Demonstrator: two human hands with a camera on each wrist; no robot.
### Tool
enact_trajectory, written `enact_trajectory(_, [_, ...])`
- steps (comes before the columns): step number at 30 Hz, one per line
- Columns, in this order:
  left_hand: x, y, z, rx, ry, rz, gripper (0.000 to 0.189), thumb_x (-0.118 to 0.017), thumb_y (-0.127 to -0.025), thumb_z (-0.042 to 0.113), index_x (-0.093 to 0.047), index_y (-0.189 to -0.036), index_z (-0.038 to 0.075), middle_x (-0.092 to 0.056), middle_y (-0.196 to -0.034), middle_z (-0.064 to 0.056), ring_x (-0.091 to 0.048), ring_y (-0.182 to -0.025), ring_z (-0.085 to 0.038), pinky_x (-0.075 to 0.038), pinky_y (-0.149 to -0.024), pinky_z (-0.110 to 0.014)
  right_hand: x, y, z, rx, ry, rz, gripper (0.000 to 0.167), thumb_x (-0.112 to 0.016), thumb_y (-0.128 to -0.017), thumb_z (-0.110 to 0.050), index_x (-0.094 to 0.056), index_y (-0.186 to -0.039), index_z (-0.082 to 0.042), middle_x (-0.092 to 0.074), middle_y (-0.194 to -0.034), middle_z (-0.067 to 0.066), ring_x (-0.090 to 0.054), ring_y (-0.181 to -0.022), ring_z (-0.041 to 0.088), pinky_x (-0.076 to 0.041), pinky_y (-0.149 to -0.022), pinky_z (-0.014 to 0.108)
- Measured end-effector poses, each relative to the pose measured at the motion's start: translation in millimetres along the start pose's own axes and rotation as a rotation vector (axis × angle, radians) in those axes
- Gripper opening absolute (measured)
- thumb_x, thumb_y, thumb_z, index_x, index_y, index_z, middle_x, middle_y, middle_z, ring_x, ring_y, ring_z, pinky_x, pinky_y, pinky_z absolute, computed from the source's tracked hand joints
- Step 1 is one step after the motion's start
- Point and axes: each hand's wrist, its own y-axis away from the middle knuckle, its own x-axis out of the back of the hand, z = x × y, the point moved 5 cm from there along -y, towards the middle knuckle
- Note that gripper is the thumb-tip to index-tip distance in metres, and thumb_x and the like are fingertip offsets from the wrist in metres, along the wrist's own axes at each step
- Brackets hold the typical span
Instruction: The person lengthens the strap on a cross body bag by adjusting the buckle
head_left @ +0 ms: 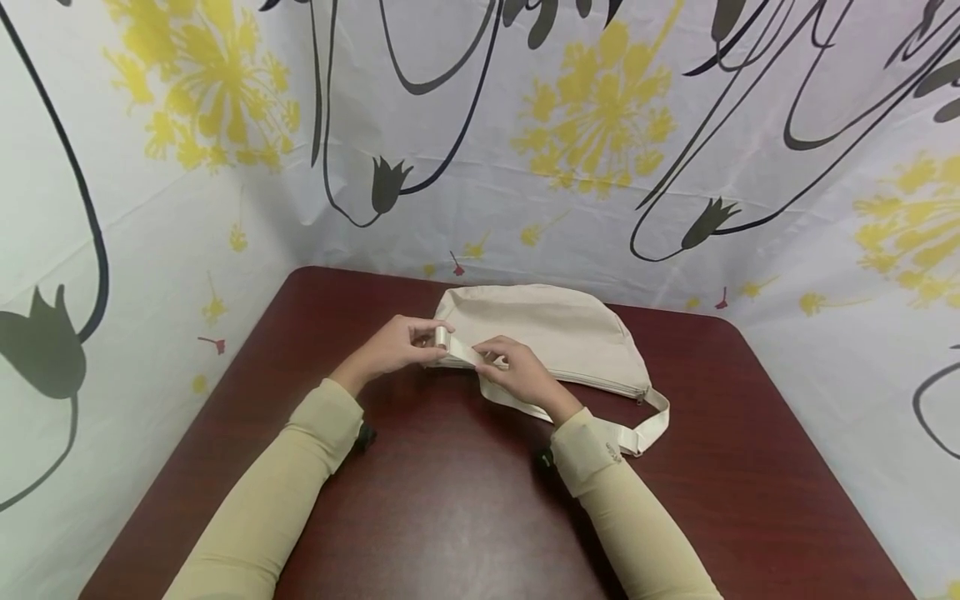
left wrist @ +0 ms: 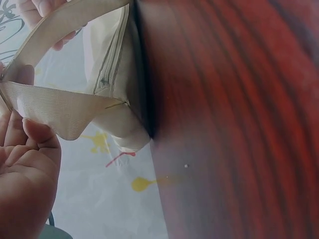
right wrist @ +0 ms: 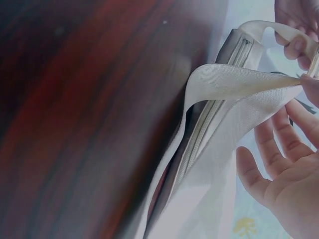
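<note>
A cream half-moon shoulder bag (head_left: pixel 540 321) lies on the table, its zipper (head_left: pixel 600 382) along the edge facing me. At the bag's left end my left hand (head_left: pixel 390 346) pinches the webbing strap (left wrist: pixel 55 107) where it folds over, beside what looks like a slider, mostly hidden by fingers. Just to the right, my right hand (head_left: pixel 517 371) pinches the same strap between thumb and finger. In the right wrist view, that right hand's (right wrist: pixel 286 172) other fingers are spread below the strap. The strap's remaining length runs in front of the bag to a buckle (head_left: pixel 637 442) on the right.
The bag rests toward the back of a dark red wooden table (head_left: pixel 442 500). White cloth walls (head_left: pixel 465 200) with yellow and grey flower prints stand close behind and on both sides. Dark wrist gear (head_left: pixel 365 437) shows under the left cuff.
</note>
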Motion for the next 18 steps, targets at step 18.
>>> enact_trajectory(18, [-3.6, -3.5, 4.5, -0.020, -0.055, -0.008, 0.040, -0.080, -0.090, 0.019, -0.069, -0.128, 0.010, -0.069, -0.084, -0.006, -0.066, -0.076, -0.036, -0.054, -0.068, -0.044, 4.2, 5.2, 0.0, 0.000, -0.006, -0.007, 0.029, -0.071, -0.096, -0.013, -0.072, -0.125, -0.008, -0.067, -0.123, 0.007, -0.065, -0.102, 0.022, -0.049, -0.094, 0.049])
